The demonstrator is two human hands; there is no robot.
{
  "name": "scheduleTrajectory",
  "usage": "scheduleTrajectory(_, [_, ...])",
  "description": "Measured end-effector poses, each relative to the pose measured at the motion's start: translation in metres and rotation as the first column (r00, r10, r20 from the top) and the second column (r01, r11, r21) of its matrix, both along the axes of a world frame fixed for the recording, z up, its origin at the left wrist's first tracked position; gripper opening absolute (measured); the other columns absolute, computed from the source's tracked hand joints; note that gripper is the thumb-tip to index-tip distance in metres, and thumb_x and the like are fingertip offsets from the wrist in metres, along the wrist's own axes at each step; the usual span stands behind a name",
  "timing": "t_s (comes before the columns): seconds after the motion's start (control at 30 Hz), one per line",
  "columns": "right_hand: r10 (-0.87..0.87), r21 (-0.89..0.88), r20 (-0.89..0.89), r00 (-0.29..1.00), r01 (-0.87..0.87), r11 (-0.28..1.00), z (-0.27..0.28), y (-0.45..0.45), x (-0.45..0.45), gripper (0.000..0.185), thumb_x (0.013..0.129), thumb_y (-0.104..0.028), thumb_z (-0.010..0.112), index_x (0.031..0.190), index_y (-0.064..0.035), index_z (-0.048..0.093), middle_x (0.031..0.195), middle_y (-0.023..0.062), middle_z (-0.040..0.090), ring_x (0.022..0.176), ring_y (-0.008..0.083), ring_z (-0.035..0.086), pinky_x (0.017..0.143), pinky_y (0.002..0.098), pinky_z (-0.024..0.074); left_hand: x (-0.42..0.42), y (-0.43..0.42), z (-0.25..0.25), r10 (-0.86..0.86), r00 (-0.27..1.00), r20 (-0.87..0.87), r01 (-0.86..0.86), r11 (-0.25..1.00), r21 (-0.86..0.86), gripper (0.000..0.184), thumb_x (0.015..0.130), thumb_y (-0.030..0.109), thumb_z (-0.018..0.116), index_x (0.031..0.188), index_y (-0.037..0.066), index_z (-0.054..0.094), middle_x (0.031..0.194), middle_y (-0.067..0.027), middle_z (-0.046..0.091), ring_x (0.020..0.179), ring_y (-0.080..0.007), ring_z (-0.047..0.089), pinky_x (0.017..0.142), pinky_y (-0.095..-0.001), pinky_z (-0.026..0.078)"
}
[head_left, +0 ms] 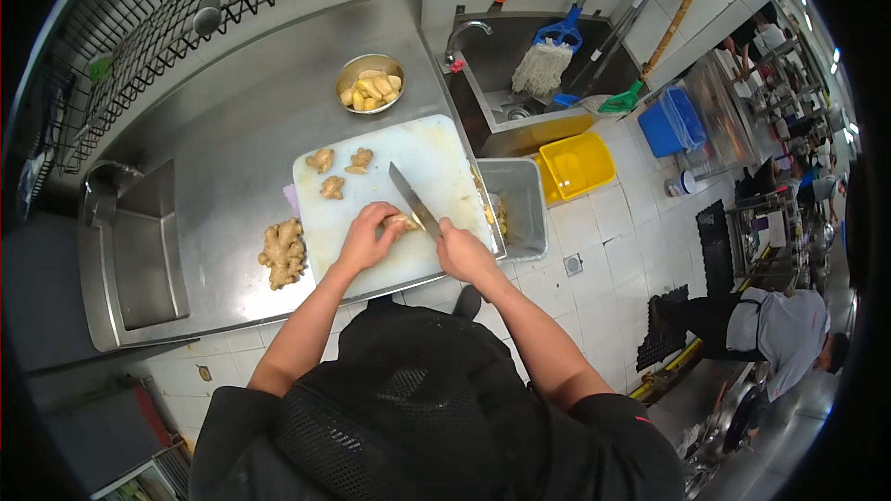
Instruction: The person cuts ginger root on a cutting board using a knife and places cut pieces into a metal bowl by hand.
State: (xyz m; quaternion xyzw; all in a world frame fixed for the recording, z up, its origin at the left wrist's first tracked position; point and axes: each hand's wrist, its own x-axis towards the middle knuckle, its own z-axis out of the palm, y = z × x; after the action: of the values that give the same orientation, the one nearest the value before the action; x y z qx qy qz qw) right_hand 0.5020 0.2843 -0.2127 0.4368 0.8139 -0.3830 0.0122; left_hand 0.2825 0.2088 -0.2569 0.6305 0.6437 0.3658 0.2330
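Pale pieces: a heap of peeled-looking ginger (374, 88) fills much of the metal bowl (369, 62), apparently the finished share.
Piece in work: one ginger piece (404, 222) lies on the white cutting board (445, 181), near its lower edge, partly hidden by fingers.
Left hand: the left hand (367, 237) has its grip bent around that piece.
Right hand: the right hand (464, 250) has its grip wrapped on the handle of the knife (408, 193) — blade just beside the piece, contact hard to tell.
Skin-on ginger: three small knobs (332, 187) on the board and a large root (282, 253) beside it look undone, so the work seems partway along.
Counter: the steel counter (232, 148) carries board, bowl and root, with a sink basin (148, 250) at its left end.
Bins: a grey bin (526, 209) with scraps stands against the board's right side; a yellow bin (577, 167) is next to it.
Room: white floor tiles (548, 292), a mop (541, 68) over a second sink — and a co-worker (780, 325) bending well apart, at right.
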Motion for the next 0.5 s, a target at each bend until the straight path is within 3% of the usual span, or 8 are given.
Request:
scheduleTrajectory(0.07, [-0.028,0.001,0.018,0.999,0.028,1.0,0.017,-0.009,0.016,0.022,0.099,-0.017,0.052,0.11,0.0019,0.046,0.084,0.0344,0.067,0.083,0.053,0.065,0.076,0.061,0.049,0.0,-0.003,-0.005,0.06,0.985,0.162,-0.05,0.997,-0.065,0.026,0.093,0.015,0.07,0.115,0.005,0.065,0.117,-0.0118,0.063,0.091,-0.0228,0.063,0.08,-0.0332,0.054])
scheduleTrajectory(0.2, [-0.033,0.022,0.048,0.998,0.032,0.999,0.031,-0.019,0.03,0.018,0.097,-0.012,0.049,0.108,0.0013,0.047,0.083,0.0317,0.068,0.08,0.0513,0.066,0.074,0.0604,0.0506,0.015,-0.006,-0.005,0.178,0.965,0.193,-0.156,0.98,-0.124,0.023,0.093,0.012,0.068,0.114,0.005,0.064,0.11,-0.0098,0.061,0.08,-0.0181,0.058,0.074,-0.0299,0.052])
scheduleTrajectory(0.27, [-0.014,0.027,0.071,0.997,0.013,1.0,0.041,-0.024,0.03,0.017,0.096,-0.012,0.049,0.107,0.0014,0.046,0.082,0.0311,0.068,0.08,0.0509,0.067,0.074,0.0602,0.0507,0.018,-0.004,-0.011,0.15,0.956,0.252,-0.15,0.988,-0.017,0.02,0.093,0.011,0.065,0.112,0.004,0.064,0.104,-0.0082,0.059,0.072,-0.0178,0.053,0.07,-0.03,0.049])
scheduleTrajectory(0.5, [0.038,0.04,0.067,0.997,-0.04,0.998,0.058,-0.036,0.024,0.016,0.094,-0.008,0.05,0.106,0.0018,0.046,0.08,0.0302,0.068,0.077,0.0502,0.067,0.071,0.0606,0.051,0.015,0.001,-0.017,0.115,0.97,0.213,-0.119,0.993,0.007,0.02,0.089,0.009,0.063,0.108,0.004,0.062,0.1,-0.008,0.057,0.068,-0.017,0.051,0.065,-0.0309,0.046])
